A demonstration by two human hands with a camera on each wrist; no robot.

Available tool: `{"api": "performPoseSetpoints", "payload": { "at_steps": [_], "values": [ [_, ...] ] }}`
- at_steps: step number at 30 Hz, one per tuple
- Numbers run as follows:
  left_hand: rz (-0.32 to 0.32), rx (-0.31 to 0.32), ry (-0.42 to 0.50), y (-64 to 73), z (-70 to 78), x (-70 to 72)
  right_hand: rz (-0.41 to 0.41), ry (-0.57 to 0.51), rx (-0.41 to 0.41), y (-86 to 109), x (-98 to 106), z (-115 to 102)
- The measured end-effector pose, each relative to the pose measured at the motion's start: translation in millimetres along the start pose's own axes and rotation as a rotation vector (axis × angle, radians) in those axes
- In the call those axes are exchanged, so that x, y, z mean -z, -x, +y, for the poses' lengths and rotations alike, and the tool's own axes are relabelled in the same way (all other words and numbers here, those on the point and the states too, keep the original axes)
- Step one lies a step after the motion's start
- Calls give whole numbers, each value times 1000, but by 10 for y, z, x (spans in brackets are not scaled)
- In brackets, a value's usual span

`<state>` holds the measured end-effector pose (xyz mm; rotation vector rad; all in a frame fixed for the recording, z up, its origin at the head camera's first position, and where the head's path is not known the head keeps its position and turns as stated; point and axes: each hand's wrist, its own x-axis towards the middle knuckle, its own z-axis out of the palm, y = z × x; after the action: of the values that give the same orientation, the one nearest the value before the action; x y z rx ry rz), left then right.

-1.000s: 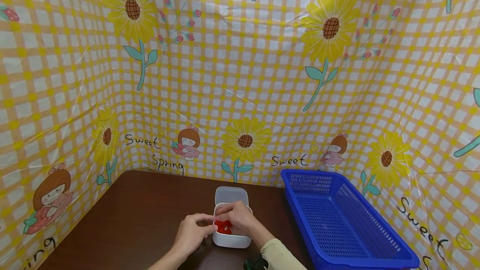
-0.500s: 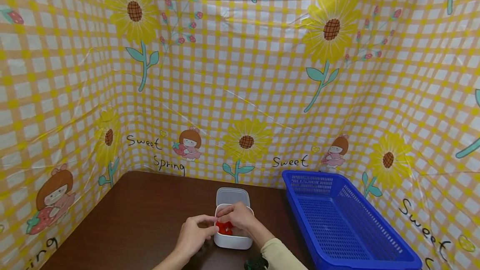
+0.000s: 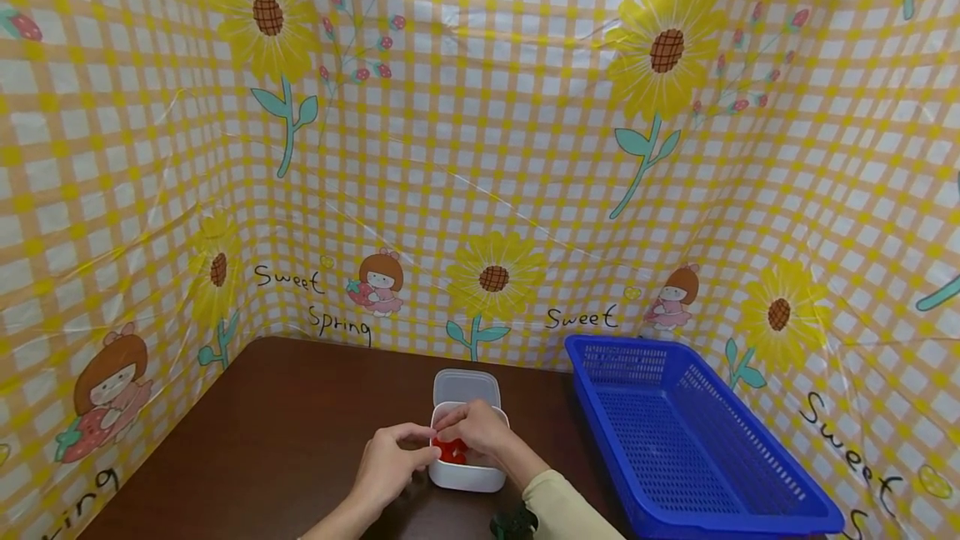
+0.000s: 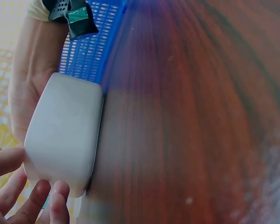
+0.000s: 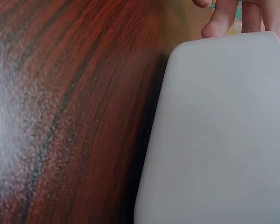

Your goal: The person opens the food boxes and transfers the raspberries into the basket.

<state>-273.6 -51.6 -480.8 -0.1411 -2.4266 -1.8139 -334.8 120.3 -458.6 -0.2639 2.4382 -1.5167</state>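
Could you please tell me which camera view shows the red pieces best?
The head view, because it looks down into the white container, showing the red pieces. Both wrist views show the container's outside and none of the pieces.

A blue plastic basket [image 3: 678, 457] sits right of the grip. Beneath the grip spreads a dark brown tabletop [image 3: 300, 415]. Beyond it hangs yellow-checked cloth [image 3: 420, 148] printed with sunflowers [image 3: 493, 278].

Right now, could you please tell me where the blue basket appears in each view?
Head: the blue basket stands at lower right.
Left wrist: upper left, just above the white box.
Right wrist: not in it.
Shared landmark: the white box, visible in all three.
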Motion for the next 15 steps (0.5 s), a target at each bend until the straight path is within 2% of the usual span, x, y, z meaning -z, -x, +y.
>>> {"api": "performPoseSetpoints", "payload": {
  "at_steps": [5, 15],
  "values": [
    [2, 6, 2, -10, 3, 0, -10, 14, 3, 8, 20, -15],
    [0, -5, -1, -6, 7, -8, 29, 141, 90, 87, 46, -79]
  ]
}}
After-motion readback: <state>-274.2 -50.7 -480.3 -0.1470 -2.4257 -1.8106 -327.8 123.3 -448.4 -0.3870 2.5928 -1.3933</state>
